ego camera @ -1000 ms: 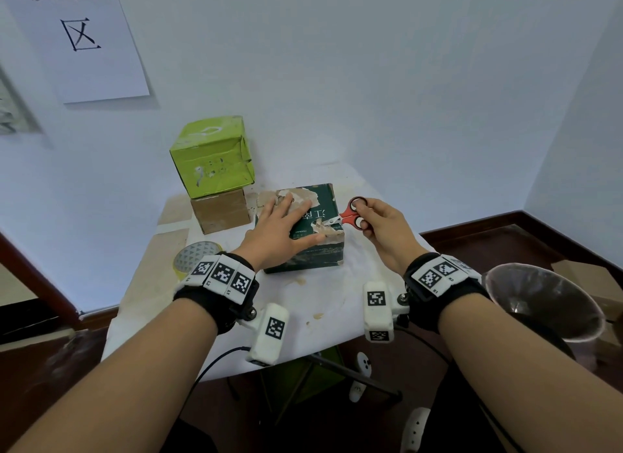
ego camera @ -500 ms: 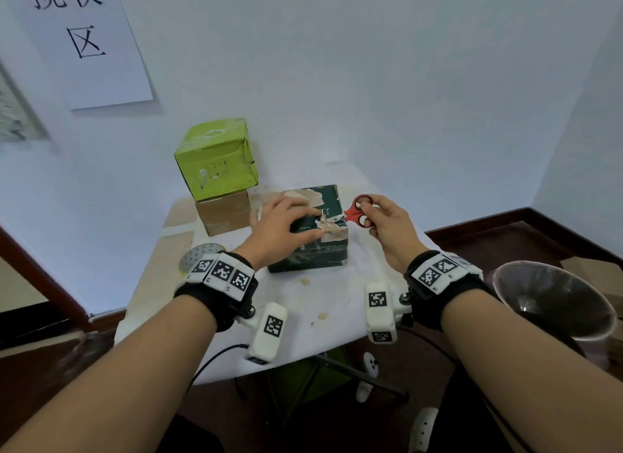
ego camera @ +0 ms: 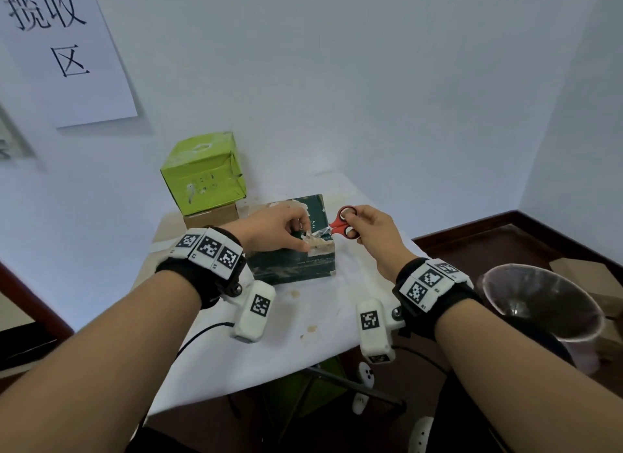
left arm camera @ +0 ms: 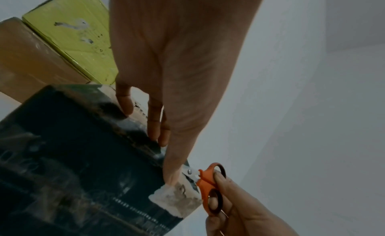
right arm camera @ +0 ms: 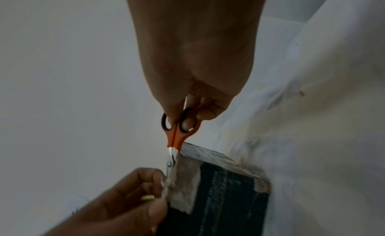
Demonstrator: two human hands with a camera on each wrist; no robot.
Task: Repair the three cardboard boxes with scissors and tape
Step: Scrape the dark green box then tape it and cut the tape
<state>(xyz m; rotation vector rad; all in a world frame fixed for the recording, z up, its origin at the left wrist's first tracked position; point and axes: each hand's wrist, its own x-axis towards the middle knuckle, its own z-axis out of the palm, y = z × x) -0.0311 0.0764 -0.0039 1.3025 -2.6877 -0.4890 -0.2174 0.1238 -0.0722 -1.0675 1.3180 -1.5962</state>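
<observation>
From the head camera I count three boxes on the white table (ego camera: pixel 215 361): a dark green box (ego camera: pixel 296 267) lying flat in front of me, and at the back left a lime green box (ego camera: pixel 202 172) stacked on a plain brown box (ego camera: pixel 210 215). There is one pair of scissors (ego camera: pixel 342 228), with red-orange handles, and two hands at work. My left hand (ego camera: pixel 273 230) sits on top of the dark green box, fingers curled and pinching a scrap of tape (ego camera: pixel 315 235) at its near right corner. My right hand (ego camera: pixel 372 231) has fingers through both handle loops, blades pointing left at that scrap. Off to the right stands a clear-lined bin (ego camera: pixel 539 304). A second ago my left palm lay flat on the box lid; it has since drawn into this pinch, and the scissors have come closer to the corner.

From the left wrist camera, the same three boxes show: dark green box (left arm camera: pixel 79 165), lime green box (left arm camera: pixel 68 30), brown box (left arm camera: pixel 31 63). My left hand (left arm camera: pixel 177 58) reaches down, fingertips on the box's top edge, thumb pressing at the torn pale corner. The scissors (left arm camera: pixel 208 185) meet that corner, held by my right hand (left arm camera: pixel 239 215).

From the right wrist camera, one box is visible, the dark green box (right arm camera: pixel 225 198). My right hand (right arm camera: pixel 193 75) grips the scissors (right arm camera: pixel 177 129), whose handles are squeezed together and blades nearly closed beside the corner. My left hand (right arm camera: pixel 125 206) pinches the tape (right arm camera: pixel 169 182) tight against the blades.
</observation>
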